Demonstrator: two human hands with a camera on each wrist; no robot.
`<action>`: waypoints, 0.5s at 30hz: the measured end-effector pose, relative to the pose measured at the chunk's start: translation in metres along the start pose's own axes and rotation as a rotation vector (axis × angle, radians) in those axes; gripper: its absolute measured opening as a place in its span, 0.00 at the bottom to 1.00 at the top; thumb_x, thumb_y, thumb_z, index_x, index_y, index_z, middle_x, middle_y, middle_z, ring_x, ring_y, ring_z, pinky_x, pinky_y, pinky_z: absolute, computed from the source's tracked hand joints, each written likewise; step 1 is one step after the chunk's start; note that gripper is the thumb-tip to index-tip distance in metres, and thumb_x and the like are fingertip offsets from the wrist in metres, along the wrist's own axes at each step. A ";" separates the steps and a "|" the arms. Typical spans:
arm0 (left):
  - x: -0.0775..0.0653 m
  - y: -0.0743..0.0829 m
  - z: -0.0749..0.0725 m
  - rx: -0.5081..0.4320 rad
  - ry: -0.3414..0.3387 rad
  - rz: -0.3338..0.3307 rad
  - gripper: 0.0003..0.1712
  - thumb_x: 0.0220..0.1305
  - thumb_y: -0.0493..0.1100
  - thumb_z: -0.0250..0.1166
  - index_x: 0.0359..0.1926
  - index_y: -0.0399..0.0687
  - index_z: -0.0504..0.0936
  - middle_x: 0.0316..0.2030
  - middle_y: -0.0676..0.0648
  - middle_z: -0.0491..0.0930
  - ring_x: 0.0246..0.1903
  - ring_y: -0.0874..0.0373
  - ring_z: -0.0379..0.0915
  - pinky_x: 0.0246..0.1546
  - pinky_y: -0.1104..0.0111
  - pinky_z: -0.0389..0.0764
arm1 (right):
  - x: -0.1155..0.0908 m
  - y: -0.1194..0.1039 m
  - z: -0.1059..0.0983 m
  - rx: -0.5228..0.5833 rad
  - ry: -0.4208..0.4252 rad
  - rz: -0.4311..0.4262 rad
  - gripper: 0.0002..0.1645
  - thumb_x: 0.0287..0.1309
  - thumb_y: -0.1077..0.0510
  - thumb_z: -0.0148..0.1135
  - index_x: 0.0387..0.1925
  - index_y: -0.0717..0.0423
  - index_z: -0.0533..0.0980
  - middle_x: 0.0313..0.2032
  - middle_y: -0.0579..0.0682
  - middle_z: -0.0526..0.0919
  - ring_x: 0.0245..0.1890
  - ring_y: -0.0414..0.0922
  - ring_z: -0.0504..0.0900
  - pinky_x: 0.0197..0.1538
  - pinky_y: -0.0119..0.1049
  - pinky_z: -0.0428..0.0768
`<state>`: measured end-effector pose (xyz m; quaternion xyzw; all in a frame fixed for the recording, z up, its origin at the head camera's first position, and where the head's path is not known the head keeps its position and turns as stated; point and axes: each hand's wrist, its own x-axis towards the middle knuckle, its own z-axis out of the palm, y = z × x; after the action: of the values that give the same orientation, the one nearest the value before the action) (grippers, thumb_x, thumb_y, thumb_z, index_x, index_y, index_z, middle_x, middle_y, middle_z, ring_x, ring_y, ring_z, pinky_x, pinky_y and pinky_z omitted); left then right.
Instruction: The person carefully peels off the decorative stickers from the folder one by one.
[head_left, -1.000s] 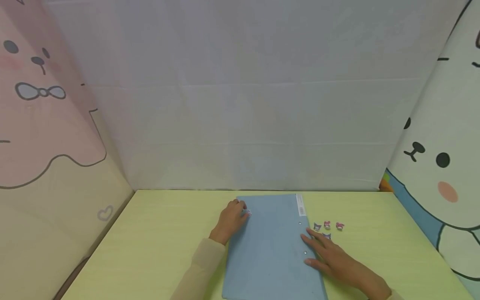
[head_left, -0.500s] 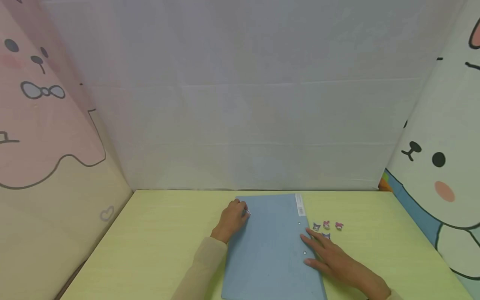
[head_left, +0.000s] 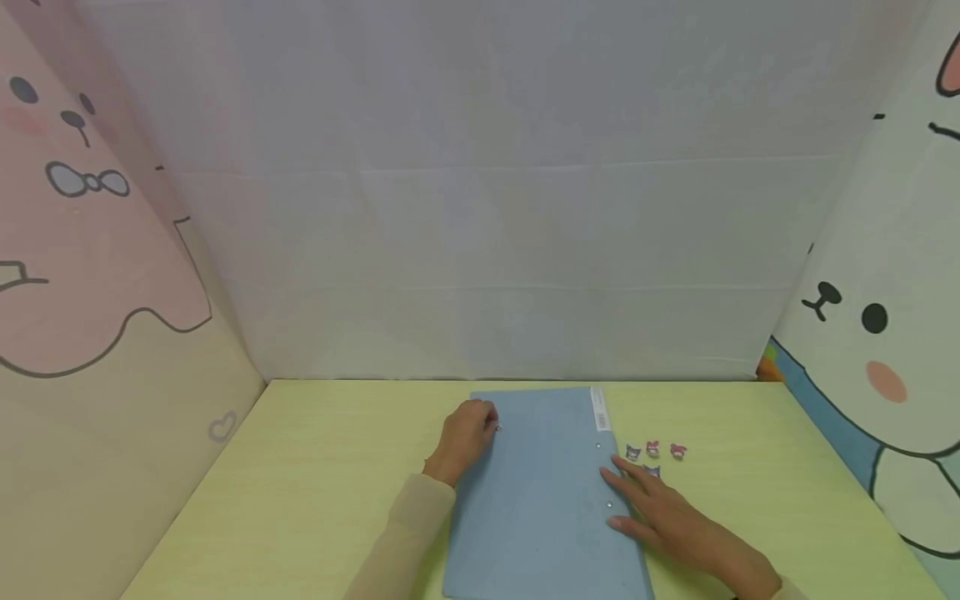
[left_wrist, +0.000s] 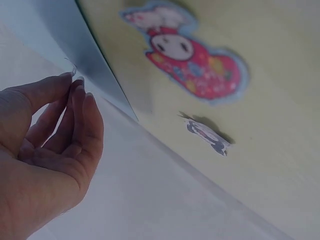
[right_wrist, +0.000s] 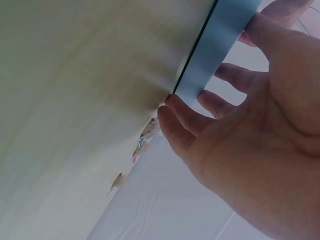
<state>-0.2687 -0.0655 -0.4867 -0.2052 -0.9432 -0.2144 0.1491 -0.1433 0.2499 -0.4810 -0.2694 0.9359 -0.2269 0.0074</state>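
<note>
A blue file folder lies on the yellow table, a white label at its far right corner. My left hand is over the folder's far left edge, pinching a small sticker between thumb and fingertips. Only the sticker's curled, clear edge shows in the left wrist view. My right hand rests with spread fingers along the folder's right edge, metal rivets near its fingertips. Just beyond that hand lie several small cartoon stickers, among them a pink one and a purple-grey one.
In the left wrist view, a red cartoon sticker and a black-and-white one are on the yellow surface beside the folder. White cloth hangs behind the table; printed cartoon cloths flank it.
My left hand has turned slightly inward at the folder's edge, and less of its sticker shows now. The right hand and the folder have stayed put.
</note>
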 end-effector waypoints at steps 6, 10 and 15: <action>0.000 0.000 -0.001 -0.027 -0.032 -0.035 0.05 0.62 0.31 0.71 0.33 0.42 0.84 0.32 0.48 0.84 0.33 0.56 0.78 0.36 0.62 0.81 | 0.000 -0.001 0.000 0.005 0.007 -0.002 0.38 0.72 0.41 0.60 0.73 0.58 0.68 0.73 0.63 0.66 0.68 0.65 0.69 0.61 0.64 0.73; 0.000 -0.002 0.000 -0.042 -0.019 -0.031 0.06 0.62 0.32 0.72 0.32 0.43 0.82 0.31 0.48 0.83 0.31 0.56 0.77 0.34 0.63 0.80 | 0.000 -0.001 -0.001 0.008 0.008 0.001 0.38 0.72 0.41 0.60 0.73 0.58 0.68 0.73 0.63 0.65 0.68 0.65 0.69 0.61 0.64 0.73; 0.000 -0.006 0.001 -0.036 -0.017 -0.026 0.05 0.63 0.31 0.70 0.33 0.41 0.82 0.30 0.49 0.83 0.30 0.57 0.77 0.33 0.65 0.79 | 0.000 0.000 0.000 -0.003 0.018 -0.014 0.38 0.72 0.42 0.60 0.73 0.59 0.68 0.72 0.63 0.66 0.68 0.65 0.69 0.61 0.64 0.73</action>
<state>-0.2719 -0.0695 -0.4898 -0.1973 -0.9430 -0.2316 0.1346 -0.1434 0.2496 -0.4803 -0.2740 0.9343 -0.2281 -0.0033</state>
